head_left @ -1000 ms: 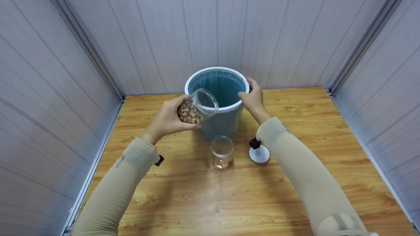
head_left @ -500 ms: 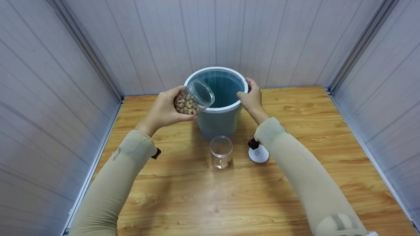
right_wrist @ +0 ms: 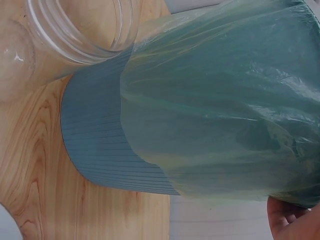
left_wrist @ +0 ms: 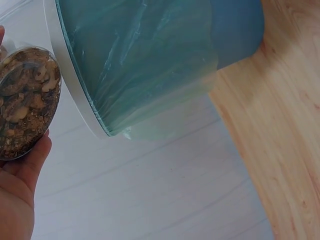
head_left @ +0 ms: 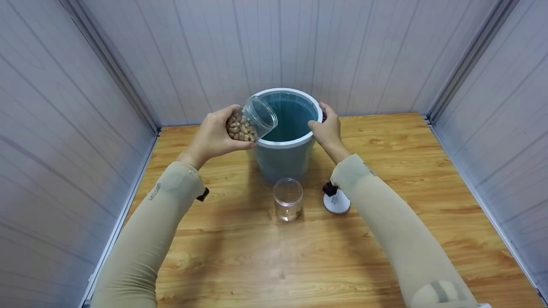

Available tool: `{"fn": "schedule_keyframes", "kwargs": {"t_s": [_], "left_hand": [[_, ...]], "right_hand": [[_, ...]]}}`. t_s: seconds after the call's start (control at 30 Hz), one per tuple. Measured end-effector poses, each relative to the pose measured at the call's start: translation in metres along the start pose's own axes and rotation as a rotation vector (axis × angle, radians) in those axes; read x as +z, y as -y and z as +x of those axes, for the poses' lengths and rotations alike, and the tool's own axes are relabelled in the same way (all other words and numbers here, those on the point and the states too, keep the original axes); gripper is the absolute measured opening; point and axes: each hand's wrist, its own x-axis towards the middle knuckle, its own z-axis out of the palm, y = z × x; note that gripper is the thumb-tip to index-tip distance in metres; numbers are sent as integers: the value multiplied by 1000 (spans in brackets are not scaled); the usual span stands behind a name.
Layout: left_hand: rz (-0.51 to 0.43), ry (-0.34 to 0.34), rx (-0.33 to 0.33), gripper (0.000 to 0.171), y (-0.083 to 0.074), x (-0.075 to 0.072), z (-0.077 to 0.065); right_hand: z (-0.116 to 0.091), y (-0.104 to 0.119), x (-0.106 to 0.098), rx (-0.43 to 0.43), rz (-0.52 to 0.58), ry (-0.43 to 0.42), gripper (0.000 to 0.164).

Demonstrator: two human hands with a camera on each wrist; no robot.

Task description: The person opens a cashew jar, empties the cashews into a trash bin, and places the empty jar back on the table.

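My left hand (head_left: 214,137) grips a see-through plastic jar (head_left: 262,117) by its lower part, thumb below. The lidless jar tilts with its mouth over the left rim of a blue trash bin (head_left: 282,160). Brown nuts (head_left: 241,127) lie inside, toward the jar's base. In the left wrist view, the jar's bottom (left_wrist: 30,102) shows nuts and fine crumbs. My right hand (head_left: 329,130) holds the bin's white rim at the right, thumb on top and fingers outside. A thin green liner (right_wrist: 200,110) drapes over the bin's outside in the right wrist view.
A second see-through jar (head_left: 287,200) stands upright in front of the bin. To its right, a round white lid (head_left: 337,202) lies on the wooden table (head_left: 274,261), near the right sleeve. A pale panel wall (head_left: 205,55) rises close behind the bin.
My left hand has carried the jar up and slightly left, farther over the bin's rim, nuts still inside. The right hand keeps its hold on the bin.
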Motion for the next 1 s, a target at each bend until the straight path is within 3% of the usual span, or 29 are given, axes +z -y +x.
{"fn": "schedule_keyframes", "kwargs": {"t_s": [0.33, 1.0], "left_hand": [[29, 23, -74, 93, 1, -6, 10], [146, 19, -94, 94, 4, -18, 29]], "right_hand": [[0, 1, 1, 0, 2, 2, 72], [1, -1, 1, -9, -2, 0, 71]]}}
